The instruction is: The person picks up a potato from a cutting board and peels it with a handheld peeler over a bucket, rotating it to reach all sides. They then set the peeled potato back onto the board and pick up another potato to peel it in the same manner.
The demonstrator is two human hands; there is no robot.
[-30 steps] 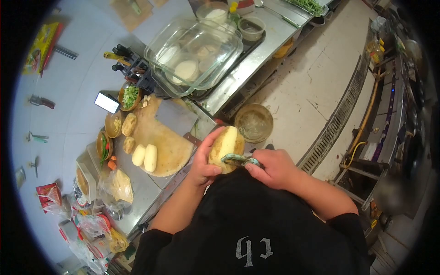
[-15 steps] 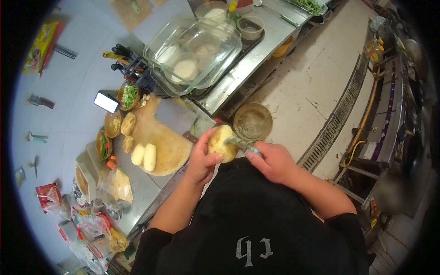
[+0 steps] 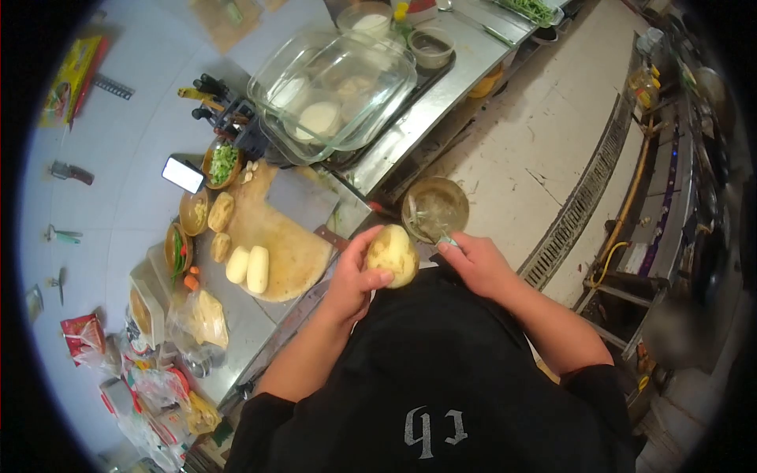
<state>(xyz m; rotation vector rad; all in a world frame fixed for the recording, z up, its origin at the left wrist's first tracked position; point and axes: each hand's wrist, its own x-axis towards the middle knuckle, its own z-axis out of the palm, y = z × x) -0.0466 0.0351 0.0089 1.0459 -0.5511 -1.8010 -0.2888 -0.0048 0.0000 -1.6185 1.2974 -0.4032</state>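
Brown-handled cleaver [image 3: 303, 199] lies on the board [image 3: 296, 258], near the part-peeled potato [image 3: 394, 255]

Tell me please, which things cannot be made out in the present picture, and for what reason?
Head view: potato, palm side hidden by the left hand.
Head view: peeler, blade blurred against the bowl, probably by motion; grip hidden by the right hand.
Head view: phone, screen too small and bright to read.
Head view: green vegetables, cut off by the top edge.
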